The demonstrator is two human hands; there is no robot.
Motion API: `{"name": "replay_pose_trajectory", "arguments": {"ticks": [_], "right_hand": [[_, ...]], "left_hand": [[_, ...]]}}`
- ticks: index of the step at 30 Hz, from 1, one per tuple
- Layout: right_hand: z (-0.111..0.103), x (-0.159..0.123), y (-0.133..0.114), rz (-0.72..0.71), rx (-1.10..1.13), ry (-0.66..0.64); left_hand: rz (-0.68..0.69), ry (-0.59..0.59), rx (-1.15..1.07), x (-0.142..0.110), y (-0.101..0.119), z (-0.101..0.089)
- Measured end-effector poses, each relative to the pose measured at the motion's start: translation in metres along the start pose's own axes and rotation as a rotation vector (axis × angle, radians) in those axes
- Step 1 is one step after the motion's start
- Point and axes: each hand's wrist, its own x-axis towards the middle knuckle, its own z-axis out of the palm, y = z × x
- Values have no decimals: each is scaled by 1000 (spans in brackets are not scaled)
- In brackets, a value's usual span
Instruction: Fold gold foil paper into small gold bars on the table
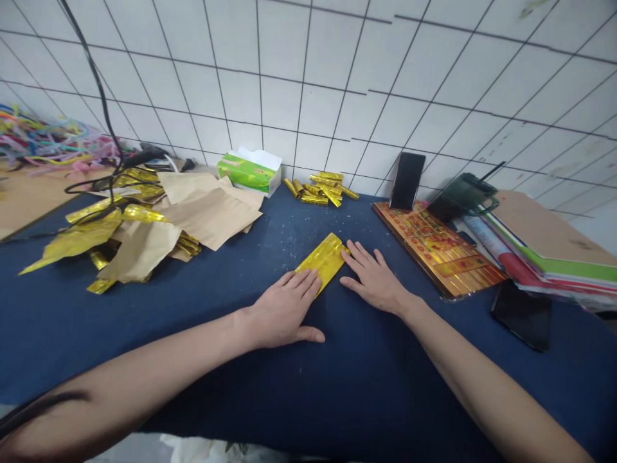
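Far left, the tangle of coloured pipe cleaners (48,145) sits beyond the crumpled gold foil (77,235) and loose brown paper (209,215), with a tissue box (245,173) behind them against the tiled wall. Your left hand (284,308) lies flat on the blue-covered worktop (385,386), fingers together and thumb out, its fingertips on the lower edge of the folded gold foil strip (324,263), which sits at a slant near the middle. Your right hand (373,280) is open, fingers slightly spread, tips at the strip's right end; neither hand pinches it. Keep both hands flat and the pressure even so the strip lies smooth. Beyond it lies a pile of gold foil rolls (321,190). Right of that are a propped phone (407,180), a printed red-and-gold board (436,247), a second phone (520,315) and stacked folders (544,251).
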Motion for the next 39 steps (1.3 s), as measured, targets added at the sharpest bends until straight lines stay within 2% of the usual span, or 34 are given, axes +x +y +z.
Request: {"name": "replay_pose_trajectory", "arguments": {"ticks": [8,15,20,27,34,39], "right_hand": [[-9,2,-16,-68,25,58],[-7,11,-38,-218,8,-14],[-1,14,-34,-243,22,-26],[-7,20,-22,-337,120,-75],[-9,24,-18,-408,179,-74],[-9,25,-17,-427,174,-71]], "left_hand": [[-13,34,31,4,2,0],[-23,36,24,5,2,-2],[9,-8,-32,2,-4,-8],[51,-25,-65,-3,-2,-12],[89,71,-8,-1,6,-3],[86,5,-32,-2,3,3]]}}
